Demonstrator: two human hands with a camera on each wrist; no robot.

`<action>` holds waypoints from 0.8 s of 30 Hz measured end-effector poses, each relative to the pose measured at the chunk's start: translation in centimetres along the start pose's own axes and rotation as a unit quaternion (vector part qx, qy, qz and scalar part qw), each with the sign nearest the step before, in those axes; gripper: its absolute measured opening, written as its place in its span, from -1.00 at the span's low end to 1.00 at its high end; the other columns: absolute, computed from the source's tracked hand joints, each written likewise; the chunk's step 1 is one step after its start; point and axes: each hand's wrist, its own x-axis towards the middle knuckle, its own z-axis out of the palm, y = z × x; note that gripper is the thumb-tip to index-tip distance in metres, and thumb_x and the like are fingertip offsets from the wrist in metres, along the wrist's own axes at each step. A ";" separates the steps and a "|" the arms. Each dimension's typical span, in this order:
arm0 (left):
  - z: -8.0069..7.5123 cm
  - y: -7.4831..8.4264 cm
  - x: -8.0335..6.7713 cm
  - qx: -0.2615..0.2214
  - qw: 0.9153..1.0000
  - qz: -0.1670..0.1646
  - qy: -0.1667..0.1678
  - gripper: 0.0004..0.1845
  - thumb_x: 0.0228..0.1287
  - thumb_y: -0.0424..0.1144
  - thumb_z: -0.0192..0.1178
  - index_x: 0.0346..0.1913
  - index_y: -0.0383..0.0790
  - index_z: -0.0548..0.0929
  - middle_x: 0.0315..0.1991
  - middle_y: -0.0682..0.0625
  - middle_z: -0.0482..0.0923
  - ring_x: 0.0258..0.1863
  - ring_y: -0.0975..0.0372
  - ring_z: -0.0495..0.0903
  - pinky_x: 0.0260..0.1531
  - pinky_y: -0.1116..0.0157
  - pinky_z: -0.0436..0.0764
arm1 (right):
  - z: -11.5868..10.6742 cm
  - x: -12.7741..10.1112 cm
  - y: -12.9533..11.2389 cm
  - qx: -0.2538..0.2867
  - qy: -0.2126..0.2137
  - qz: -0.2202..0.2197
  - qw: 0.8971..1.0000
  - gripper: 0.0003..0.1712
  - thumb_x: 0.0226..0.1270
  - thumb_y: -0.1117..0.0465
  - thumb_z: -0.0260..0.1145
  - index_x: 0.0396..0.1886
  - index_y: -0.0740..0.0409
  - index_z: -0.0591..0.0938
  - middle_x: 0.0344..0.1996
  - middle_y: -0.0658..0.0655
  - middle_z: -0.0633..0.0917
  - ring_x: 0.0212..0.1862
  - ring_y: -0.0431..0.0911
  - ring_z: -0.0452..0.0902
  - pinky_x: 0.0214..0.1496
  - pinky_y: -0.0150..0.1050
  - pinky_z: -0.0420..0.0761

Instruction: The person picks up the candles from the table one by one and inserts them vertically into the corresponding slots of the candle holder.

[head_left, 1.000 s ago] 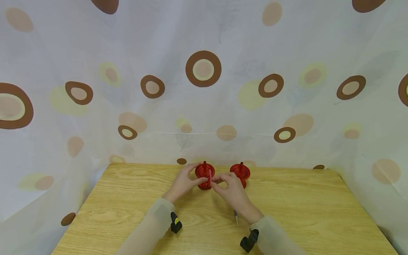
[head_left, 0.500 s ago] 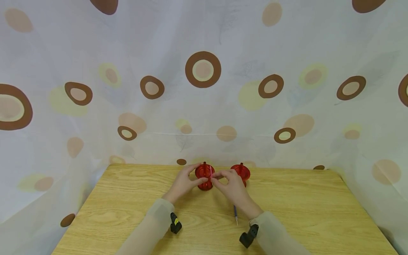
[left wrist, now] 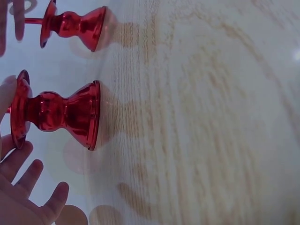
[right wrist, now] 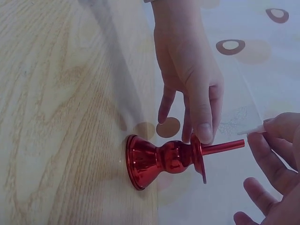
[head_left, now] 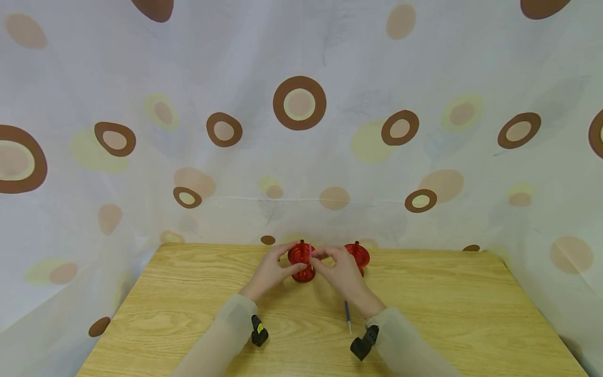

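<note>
A: Position of the work piece?

B: The left red candle holder (head_left: 301, 261) is seen upright at the far middle of the wooden table (head_left: 188, 314), close to the spotted curtain (head_left: 301, 104). A thin pink candle (head_left: 311, 253) is held at its top. In the right wrist view a red spike (right wrist: 222, 147) is seen projecting from the holder's dish, with the pale end of the candle just beyond its tip.

A: Hands?

B: The rim of the dish is steadied by the left hand (head_left: 272, 271), thumb pressed on the near edge, the other fingers loosely spread behind. The candle is pinched between thumb and fingertips of the right hand (head_left: 340, 272).

A: Change over the last second?

B: The right hand has been raised slightly and carried toward the holder; less of the candle is visible above the fingers than a second ago. The left hand has stayed on the rim. Judged from this, the candle is being brought onto the spike; seating is not confirmed, as the contact is hidden by the fingers.

A: Surroundings?

B: A second red candle holder (head_left: 356, 255) stands just to the right, untouched. A blue pen-like stick (head_left: 347, 315) lies on the table nearer the person, beside the right wrist. Black wrist-camera mounts (head_left: 259, 332) are noted on both sleeves.
</note>
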 end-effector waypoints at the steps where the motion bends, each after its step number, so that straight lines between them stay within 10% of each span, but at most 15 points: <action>1: 0.0 0.0 0.0 0.002 1.000 -0.001 0.000 -0.23 0.30 -0.03 0.48 0.49 -0.26 0.48 0.42 -0.14 0.50 0.45 -0.03 0.43 0.40 -0.12 0.40 | 0.0 0.1 0.0 0.002 -0.001 -0.002 1.000 -0.83 0.44 0.14 0.45 -0.08 0.08 0.80 -0.16 -0.06 0.77 0.24 0.05 0.48 0.33 0.25 0.41; 24: -0.1 0.0 0.1 -0.017 1.000 -0.011 -0.001 -0.23 0.28 -0.02 0.50 0.48 -0.23 0.49 0.41 -0.13 0.52 0.43 -0.02 0.45 0.29 -0.18 0.50 | -0.5 2.3 -0.6 0.011 0.001 -0.001 1.000 -0.86 0.43 0.16 0.44 -0.10 0.08 0.79 -0.15 0.01 0.77 0.19 0.08 0.54 0.32 0.21 0.44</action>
